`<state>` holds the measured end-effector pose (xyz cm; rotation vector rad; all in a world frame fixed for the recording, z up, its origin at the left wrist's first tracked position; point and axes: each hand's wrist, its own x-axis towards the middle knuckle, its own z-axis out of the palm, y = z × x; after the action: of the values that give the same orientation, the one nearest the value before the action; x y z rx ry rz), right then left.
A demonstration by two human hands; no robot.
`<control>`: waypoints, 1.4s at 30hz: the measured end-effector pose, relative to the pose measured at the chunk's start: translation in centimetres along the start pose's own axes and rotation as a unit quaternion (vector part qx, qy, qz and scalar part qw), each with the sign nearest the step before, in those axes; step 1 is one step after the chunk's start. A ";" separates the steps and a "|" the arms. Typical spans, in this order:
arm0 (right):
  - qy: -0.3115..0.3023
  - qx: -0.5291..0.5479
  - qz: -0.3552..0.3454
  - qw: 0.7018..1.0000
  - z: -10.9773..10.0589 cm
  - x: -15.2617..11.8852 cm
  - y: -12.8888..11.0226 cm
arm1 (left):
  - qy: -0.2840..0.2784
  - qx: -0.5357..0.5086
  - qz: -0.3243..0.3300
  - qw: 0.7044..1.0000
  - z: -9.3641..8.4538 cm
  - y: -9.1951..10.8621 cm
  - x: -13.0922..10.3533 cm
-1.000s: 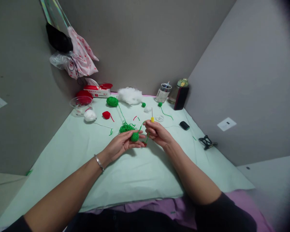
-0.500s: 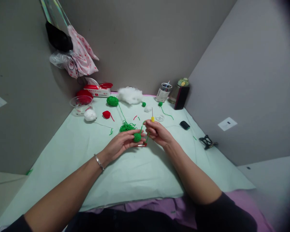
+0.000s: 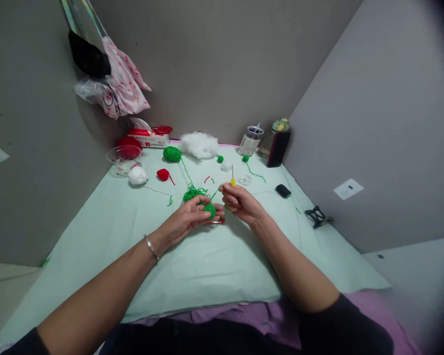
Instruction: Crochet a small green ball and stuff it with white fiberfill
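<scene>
Between the fingers and thumb of my left hand (image 3: 190, 214) is a small green crocheted ball (image 3: 209, 211). My right hand (image 3: 244, 202) grips a hook with a yellow handle (image 3: 233, 182), its thin metal shaft pointing up. A strand of green yarn (image 3: 215, 193) runs from the ball up to my right fingertips, and another hangs below my right hand. Just behind my left hand lies a loose tangle of green yarn (image 3: 194, 193). A red object (image 3: 217, 222) lies on the cloth, partly hidden by my left fingers.
On the pale green cloth (image 3: 207, 276) stand a clear tub (image 3: 124, 160), a tissue box (image 3: 151, 138), a can of pens (image 3: 250, 140) and a bottle (image 3: 269, 143) with a phone (image 3: 279, 149). White stuffing (image 3: 200, 145), yarn balls and a black clip (image 3: 318, 217) lie about.
The green ball has turned slightly in my left hand, and my left thumb has moved over its front. The strand to my right hand now slants more. My right hand has barely moved.
</scene>
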<state>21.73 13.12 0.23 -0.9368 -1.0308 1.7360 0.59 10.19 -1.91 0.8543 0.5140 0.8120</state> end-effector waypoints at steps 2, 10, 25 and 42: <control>0.000 0.001 0.001 1.000 0.0 0.0 0.0 | -0.007 0.003 -0.002 1.000 0.0 0.0 0.0; -0.005 0.004 0.000 1.000 -0.2 0.1 0.2 | -0.027 0.037 -0.012 0.999 0.1 0.0 0.0; -0.017 0.003 -0.003 1.000 -0.2 0.1 0.2 | -0.070 0.016 -0.039 0.997 -0.4 -0.1 0.0; -0.018 -0.003 0.000 1.000 -0.1 -0.1 0.2 | -0.072 0.062 -0.039 0.995 -0.2 0.0 -0.2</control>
<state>21.76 13.04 0.02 -0.9120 -1.0607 1.7567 0.37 10.15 -2.00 0.9949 0.4703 0.6469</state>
